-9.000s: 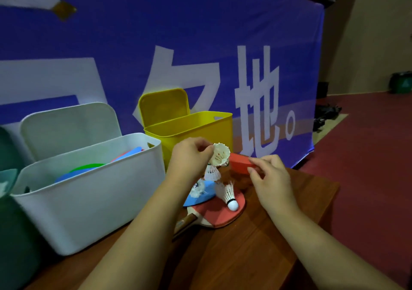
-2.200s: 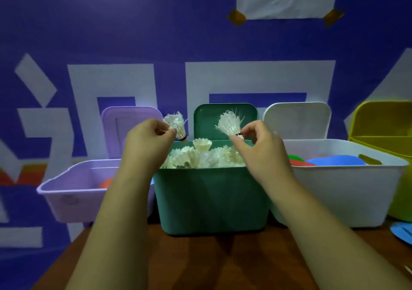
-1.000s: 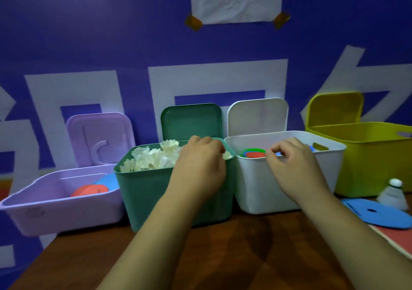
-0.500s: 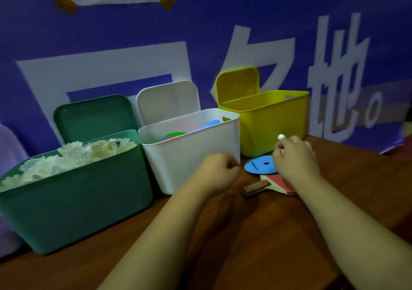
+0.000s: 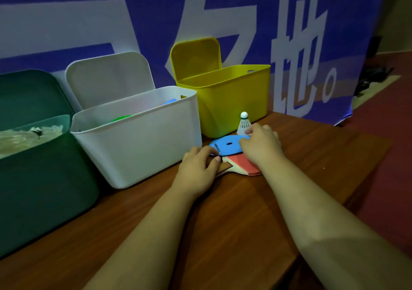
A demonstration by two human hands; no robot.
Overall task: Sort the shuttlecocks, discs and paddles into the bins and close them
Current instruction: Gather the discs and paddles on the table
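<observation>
The disc (image 5: 225, 148) lies on the paddle (image 5: 243, 164), with the shuttlecock (image 5: 244, 123) at its 1 o'clock. The left hand (image 5: 198, 169) touches the disc's 7 o'clock edge and the right hand (image 5: 262, 147) touches the shuttlecock, probably to sort them separately. Whether either hand grips, I cannot tell.

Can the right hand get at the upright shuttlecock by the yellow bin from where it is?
Likely yes: the right hand lies over the blue disc with its fingertips at the skirt of the shuttlecock, and nothing stands between them.
</observation>
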